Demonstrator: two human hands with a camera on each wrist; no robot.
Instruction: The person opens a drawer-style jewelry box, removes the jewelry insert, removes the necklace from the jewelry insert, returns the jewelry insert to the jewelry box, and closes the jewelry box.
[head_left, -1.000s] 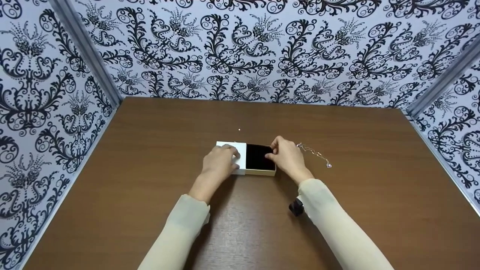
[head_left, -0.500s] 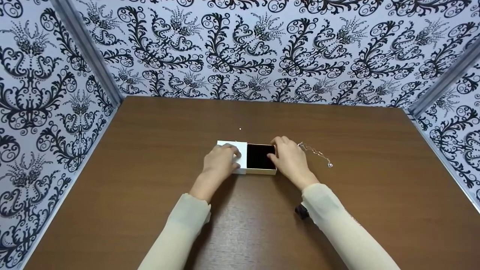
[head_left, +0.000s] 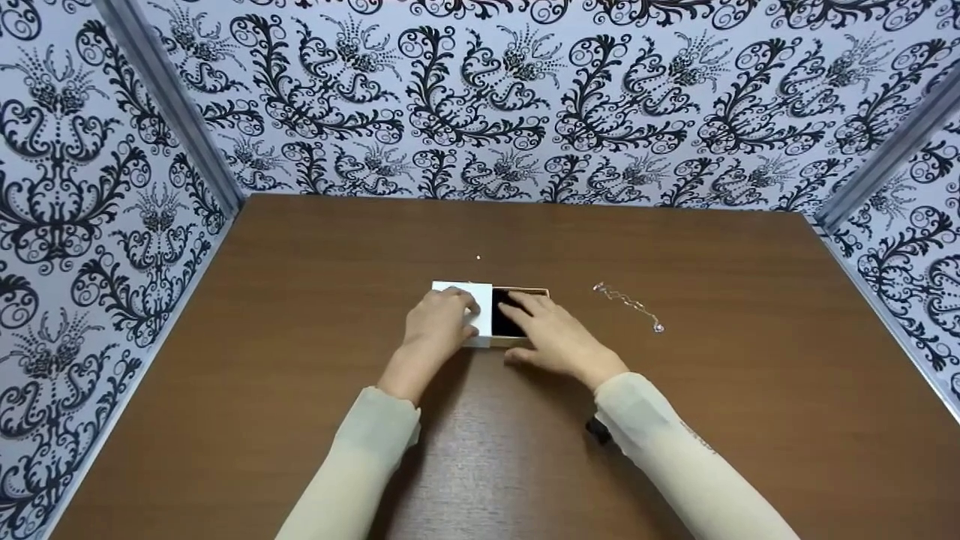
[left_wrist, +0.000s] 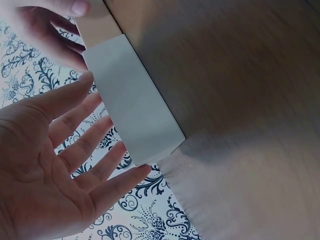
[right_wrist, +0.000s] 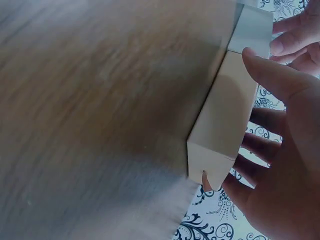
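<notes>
A small slide-out jewelry box stands on the brown table, its white sleeve [head_left: 486, 330] at the left and its beige drawer [right_wrist: 220, 110] pulled part way out to the right. Inside the drawer lies a black pad [head_left: 504, 319]. My left hand [head_left: 439, 322] rests over the sleeve with fingers spread; the left wrist view shows its fingertips along the sleeve's upper edge. My right hand [head_left: 555, 334] lies over the drawer, fingers extended onto the black pad and thumb at the near side. A small ribbon tab [right_wrist: 206, 181] sticks out of the drawer's end.
A thin chain [head_left: 628, 303] with a clear stone at one end lies on the table [head_left: 337, 262] right of the box. Behind the box is a tiny white speck [head_left: 478, 257]. Patterned black-and-white walls [head_left: 517, 97] close in the back and sides.
My right hand has let go of the drawer's right end and moved left, its fingers now stretched over the black pad. My left hand and the box have stayed in place.
</notes>
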